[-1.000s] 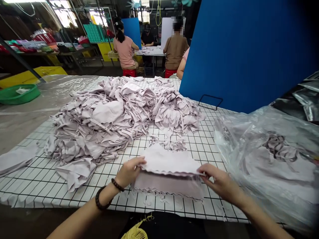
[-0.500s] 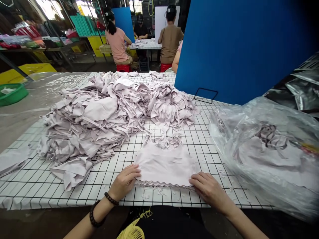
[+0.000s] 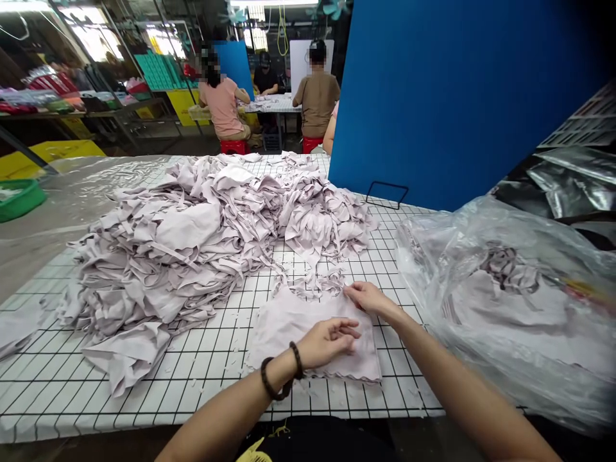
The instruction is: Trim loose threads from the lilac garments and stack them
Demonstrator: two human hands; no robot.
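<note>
A pale lilac camisole (image 3: 283, 327) lies flat on the checked cloth in front of me, its wavy hem toward me and its thin straps at the far end. At its upper right corner, my right hand (image 3: 370, 299) pinches the fabric near a strap. My left hand (image 3: 327, 343) is over the middle of the garment, fingers loosely bent and apart, holding nothing; whether it touches the fabric I cannot tell. Two dark bead bracelets circle the left wrist.
A large heap of lilac garments (image 3: 187, 250) covers the table's left and centre. To the right lies a clear plastic bag (image 3: 418, 256) with similar pieces. Behind stand a blue board (image 3: 433, 96) and a black wire stand (image 3: 387, 194). Co-workers (image 3: 317, 102) sit farther back.
The camisole was lifted by its hem, then laid down flat. Both hands have left its lower corners: my right moved up to the strap end, my left moved right over the garment.
</note>
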